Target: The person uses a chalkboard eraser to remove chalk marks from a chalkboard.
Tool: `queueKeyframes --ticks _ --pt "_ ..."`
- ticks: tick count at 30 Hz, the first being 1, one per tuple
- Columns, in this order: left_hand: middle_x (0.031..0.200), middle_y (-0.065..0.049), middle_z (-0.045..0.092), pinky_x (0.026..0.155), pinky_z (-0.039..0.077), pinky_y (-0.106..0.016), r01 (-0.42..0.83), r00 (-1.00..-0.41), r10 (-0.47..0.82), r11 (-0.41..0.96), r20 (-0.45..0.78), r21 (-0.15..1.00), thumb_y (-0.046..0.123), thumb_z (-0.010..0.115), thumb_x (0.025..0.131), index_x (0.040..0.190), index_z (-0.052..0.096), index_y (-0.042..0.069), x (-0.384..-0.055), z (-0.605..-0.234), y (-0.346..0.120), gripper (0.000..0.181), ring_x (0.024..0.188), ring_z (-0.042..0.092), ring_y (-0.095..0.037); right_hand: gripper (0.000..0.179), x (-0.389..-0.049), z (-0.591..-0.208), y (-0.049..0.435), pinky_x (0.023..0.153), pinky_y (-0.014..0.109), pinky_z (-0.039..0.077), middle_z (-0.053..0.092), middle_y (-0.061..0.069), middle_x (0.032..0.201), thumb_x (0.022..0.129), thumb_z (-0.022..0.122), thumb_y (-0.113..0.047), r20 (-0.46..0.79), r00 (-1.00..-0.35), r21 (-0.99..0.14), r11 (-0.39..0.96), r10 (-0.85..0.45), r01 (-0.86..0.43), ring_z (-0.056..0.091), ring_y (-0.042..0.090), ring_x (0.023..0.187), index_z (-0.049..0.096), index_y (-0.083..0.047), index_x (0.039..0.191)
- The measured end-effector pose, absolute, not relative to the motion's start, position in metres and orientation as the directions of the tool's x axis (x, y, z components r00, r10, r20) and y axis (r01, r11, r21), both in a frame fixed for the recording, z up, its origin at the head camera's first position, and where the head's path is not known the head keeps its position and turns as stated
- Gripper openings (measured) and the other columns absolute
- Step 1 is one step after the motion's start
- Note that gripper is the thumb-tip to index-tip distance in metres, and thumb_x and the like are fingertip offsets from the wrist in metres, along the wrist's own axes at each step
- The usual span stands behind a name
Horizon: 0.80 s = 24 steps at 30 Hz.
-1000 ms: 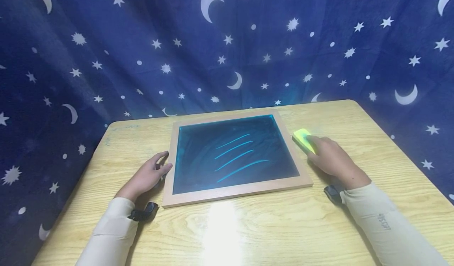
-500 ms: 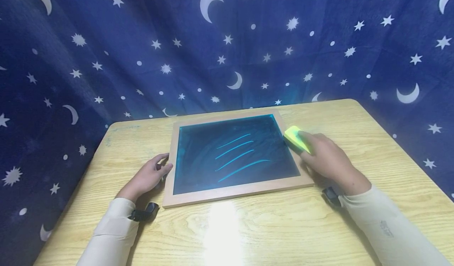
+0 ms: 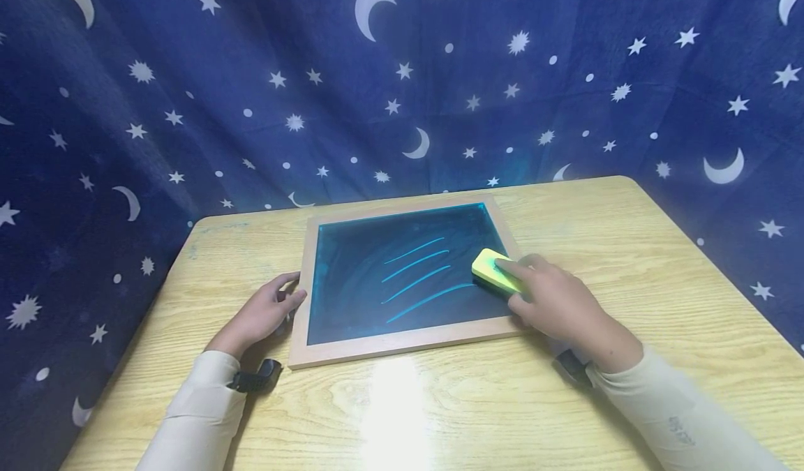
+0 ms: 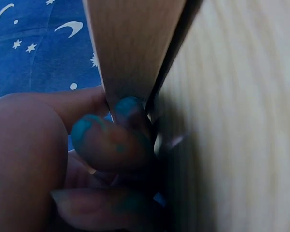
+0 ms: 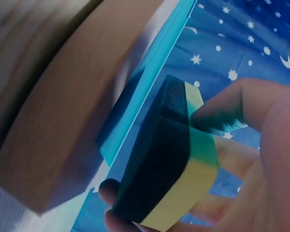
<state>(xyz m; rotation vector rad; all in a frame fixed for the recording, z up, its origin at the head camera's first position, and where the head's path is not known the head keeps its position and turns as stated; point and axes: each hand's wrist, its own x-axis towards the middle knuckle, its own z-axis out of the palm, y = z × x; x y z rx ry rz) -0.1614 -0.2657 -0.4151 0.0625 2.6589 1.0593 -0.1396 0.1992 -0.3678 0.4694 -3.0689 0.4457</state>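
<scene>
A chalkboard (image 3: pixel 352 275) with a wooden frame (image 3: pixel 370 350) lies on the table, several slanting blue chalk lines (image 3: pixel 414 285) across its middle. My left hand (image 3: pixel 257 314) grips the frame's left side; the left wrist view shows teal-stained fingers (image 4: pixel 113 145) curled against its edge. In my right hand (image 3: pixel 559 300) is a chalkboard eraser (image 3: pixel 493 267), yellow-backed with a teal smear. The eraser is close over the right part of the board, overlapping the right end of the lowest line. Its dark felt side (image 5: pixel 157 150) faces the board in the right wrist view.
The wooden table (image 3: pixel 326 422) has faint blue chalk smudges (image 3: pixel 220 228) at its back left corner. A dark blue curtain (image 3: pixel 339 73) with moons and stars hangs behind and beside it. Each wrist wears a black camera band (image 3: pixel 257 375).
My right hand has carried the eraser leftward and nearer to me, from the table beyond the right frame to over the board. The left hand has stayed put.
</scene>
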Motion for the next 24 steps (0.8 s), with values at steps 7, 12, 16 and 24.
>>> queueKeyframes --ticks 7,12,16,24 --pt "0.144 -0.035 0.047 0.083 0.056 -0.04 -0.078 -0.958 0.134 0.727 -0.252 0.682 0.041 0.044 0.106 0.157 0.023 0.001 -0.1612 -0.4152 -0.2652 0.068 0.122 0.059 -0.042 0.059 -0.1375 -0.3729 0.1973 0.056 0.029 0.036 0.061 0.015 0.112 0.082 0.061 -0.02 0.074 -0.947 -0.216 0.922 -0.313 -0.321 0.049 0.019 0.072 0.058 -0.016 0.141" --pt "0.146 -0.035 0.044 0.092 0.055 -0.047 -0.072 -0.959 0.135 0.731 -0.248 0.678 0.041 0.044 0.106 0.157 0.023 0.0 -0.1607 -0.4148 -0.265 0.069 0.128 0.055 -0.045 0.057 -0.1387 -0.3745 0.1983 0.055 0.028 0.034 0.062 0.014 0.106 0.082 0.06 -0.018 0.096 -0.944 -0.175 0.929 -0.315 -0.327 0.048 0.018 0.07 0.061 -0.014 0.138" --pt "0.137 -0.033 0.053 0.077 0.056 -0.042 -0.089 -0.958 0.127 0.719 -0.256 0.689 0.042 0.045 0.106 0.157 0.023 0.002 -0.1608 -0.4153 -0.2656 0.069 0.097 0.067 -0.038 0.057 -0.1374 -0.3742 0.197 0.054 0.028 0.032 0.059 0.011 0.096 0.082 0.059 -0.017 0.096 -0.941 -0.172 0.925 -0.326 -0.338 0.045 0.018 0.068 0.061 -0.013 0.139" --pt "0.136 -0.034 0.053 0.066 0.051 -0.034 -0.086 -0.96 0.128 0.714 -0.251 0.694 0.041 0.046 0.106 0.157 0.023 0.001 -0.1612 -0.415 -0.2653 0.069 0.085 0.063 -0.023 0.057 -0.1351 -0.3753 0.1952 0.054 0.029 0.032 0.057 0.012 0.093 0.083 0.058 -0.016 0.116 -0.93 -0.16 0.918 -0.348 -0.364 0.044 0.019 0.066 0.06 -0.014 0.14"
